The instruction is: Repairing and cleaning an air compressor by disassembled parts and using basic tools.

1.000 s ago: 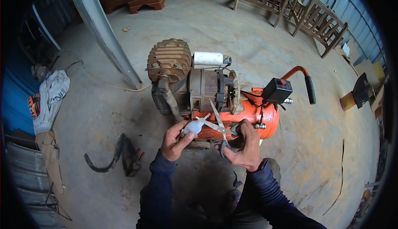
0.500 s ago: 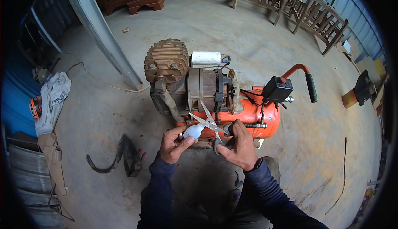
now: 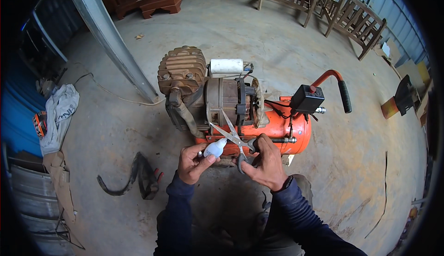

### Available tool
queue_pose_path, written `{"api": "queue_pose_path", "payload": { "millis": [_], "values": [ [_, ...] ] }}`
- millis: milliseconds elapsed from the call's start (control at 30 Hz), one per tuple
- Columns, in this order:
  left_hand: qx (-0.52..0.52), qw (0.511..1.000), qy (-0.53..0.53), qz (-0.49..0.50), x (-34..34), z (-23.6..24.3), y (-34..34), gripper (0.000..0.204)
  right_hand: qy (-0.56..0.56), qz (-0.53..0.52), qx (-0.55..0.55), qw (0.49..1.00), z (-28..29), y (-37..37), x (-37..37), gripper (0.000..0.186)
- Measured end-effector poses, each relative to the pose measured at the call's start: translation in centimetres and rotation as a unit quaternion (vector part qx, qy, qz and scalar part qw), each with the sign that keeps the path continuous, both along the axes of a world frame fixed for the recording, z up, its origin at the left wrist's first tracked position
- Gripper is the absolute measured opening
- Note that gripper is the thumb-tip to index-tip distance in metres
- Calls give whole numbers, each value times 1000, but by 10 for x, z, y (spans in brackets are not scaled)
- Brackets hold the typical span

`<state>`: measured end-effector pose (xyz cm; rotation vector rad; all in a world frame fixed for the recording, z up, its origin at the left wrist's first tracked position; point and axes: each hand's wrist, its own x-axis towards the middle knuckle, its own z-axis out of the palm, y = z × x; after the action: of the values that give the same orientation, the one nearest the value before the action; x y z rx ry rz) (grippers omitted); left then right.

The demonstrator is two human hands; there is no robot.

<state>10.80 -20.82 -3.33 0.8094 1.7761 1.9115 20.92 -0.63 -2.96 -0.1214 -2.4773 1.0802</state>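
Just on the near side of the compressor (image 3: 286,128), my left hand (image 3: 189,165) pinches the bottle (image 3: 212,150), probably light, soft and best held by its body, while my right hand (image 3: 268,164) grips the stiff-looking scissors (image 3: 236,140).

Around the Tall Gray Post (image 3: 111,40)

The post stands on a gray floor (image 3: 231,31) with rusty-brown smudges. A pale cord (image 3: 111,92) runs past the foot of the post. Just right of the post lies a little brown scrap (image 3: 139,37). Behind the post sits big red-brown wooden furniture (image 3: 162,3). Far right of the post are slatted wooden seats (image 3: 355,21) near a bluish ridged wall (image 3: 393,13). A red and yellow tub (image 3: 389,109) is far right of the post too, and so is a long, thin, dark strip (image 3: 385,196) on the floor. Left of the post is a whitish sack (image 3: 60,115), with an orange and black thing (image 3: 40,124) right beside it.
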Motion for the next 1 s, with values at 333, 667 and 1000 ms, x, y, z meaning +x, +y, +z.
{"api": "queue_pose_path", "payload": {
  "millis": [333, 667, 1000],
  "values": [
    [-6, 999, 36, 26, -6, -11, -1, 31, 16, 16, -18, 1000, -2, -1, -2, 46],
    [-33, 986, 153, 56, -9, -14, 4, 31, 24, 32, -24, 999, -1, 5, 1, 46],
    [-28, 999, 19, -27, -10, -15, -9, 35, -4, 37, -24, 999, -3, 8, 1, 44]
  ]
}}
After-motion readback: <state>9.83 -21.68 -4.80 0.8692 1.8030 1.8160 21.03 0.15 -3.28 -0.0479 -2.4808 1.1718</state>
